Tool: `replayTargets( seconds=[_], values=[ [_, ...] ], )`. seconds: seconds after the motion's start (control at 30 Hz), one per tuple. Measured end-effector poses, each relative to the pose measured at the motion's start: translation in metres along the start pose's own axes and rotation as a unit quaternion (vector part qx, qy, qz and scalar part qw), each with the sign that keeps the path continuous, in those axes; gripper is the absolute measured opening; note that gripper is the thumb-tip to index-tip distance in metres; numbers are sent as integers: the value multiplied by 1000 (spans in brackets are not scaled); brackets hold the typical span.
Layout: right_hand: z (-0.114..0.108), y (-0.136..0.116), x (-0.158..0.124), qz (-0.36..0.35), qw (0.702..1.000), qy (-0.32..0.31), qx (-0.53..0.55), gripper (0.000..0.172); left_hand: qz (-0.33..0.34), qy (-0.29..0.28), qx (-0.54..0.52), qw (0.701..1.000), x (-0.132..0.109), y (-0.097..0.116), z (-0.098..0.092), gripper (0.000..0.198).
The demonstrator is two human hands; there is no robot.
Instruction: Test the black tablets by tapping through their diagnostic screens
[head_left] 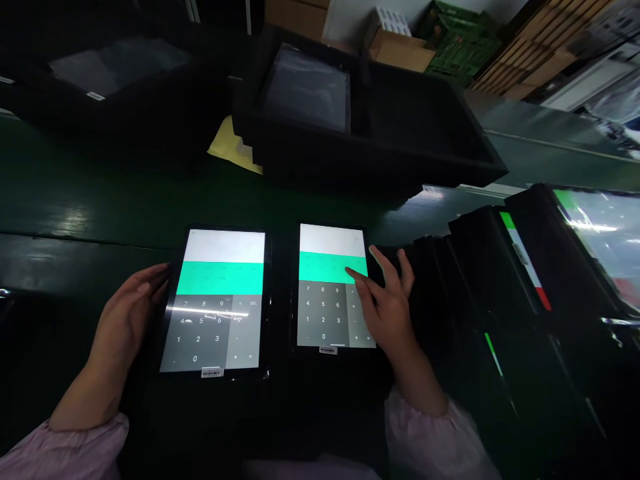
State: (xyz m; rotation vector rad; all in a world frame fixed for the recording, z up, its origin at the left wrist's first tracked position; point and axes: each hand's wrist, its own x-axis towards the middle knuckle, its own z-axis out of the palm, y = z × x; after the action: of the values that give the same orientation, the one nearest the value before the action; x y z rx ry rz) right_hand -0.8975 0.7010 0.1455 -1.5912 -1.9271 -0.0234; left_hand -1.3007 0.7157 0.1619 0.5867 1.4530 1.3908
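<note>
Two lit tablets lie side by side on a dark surface, both showing a calculator with a green band. My left hand (127, 310) is beside the left edge of the left tablet (213, 300), its fingers stretched toward that edge and the fingertips partly hidden in shadow. Over the right tablet (330, 293), my right hand (387, 300) has its index finger extended onto the green band, with the other fingers spread. A small barcode label sits at the bottom edge of each tablet.
Behind the tablets stands a black compartment tray (380, 150) with a flat, film-like panel in one section. A yellow paper (235, 148) sticks out beside it. Dark cases with green, white and red strips (525, 260) stand at right. A green crate (457, 40) is farther back.
</note>
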Motion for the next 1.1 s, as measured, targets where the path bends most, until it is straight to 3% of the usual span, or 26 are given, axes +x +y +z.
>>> replayTargets(
  seconds=[0.2,0.4,0.77,0.83,1.0,1.1],
  values=[
    [-6,-9,1,1,998,70,-3,28,-1,-3,12,1000,-3,0,1,22],
    [-10,-48,1,-59,996,15,67,26,0,-10,14,1000,-2,-1,-2,24],
    [-1,-69,-1,-59,995,-59,47,27,13,13,27,999,-5,0,1,19],
    [-2,-68,0,-57,995,-62,46,27,12,20,33,999,-5,0,3,18],
    [-8,-36,0,17,999,49,13,27,1,33,56,998,-7,3,5,20],
    [-6,-15,-3,54,996,76,-6,29,-5,23,62,998,-7,2,3,21]
  ],
)
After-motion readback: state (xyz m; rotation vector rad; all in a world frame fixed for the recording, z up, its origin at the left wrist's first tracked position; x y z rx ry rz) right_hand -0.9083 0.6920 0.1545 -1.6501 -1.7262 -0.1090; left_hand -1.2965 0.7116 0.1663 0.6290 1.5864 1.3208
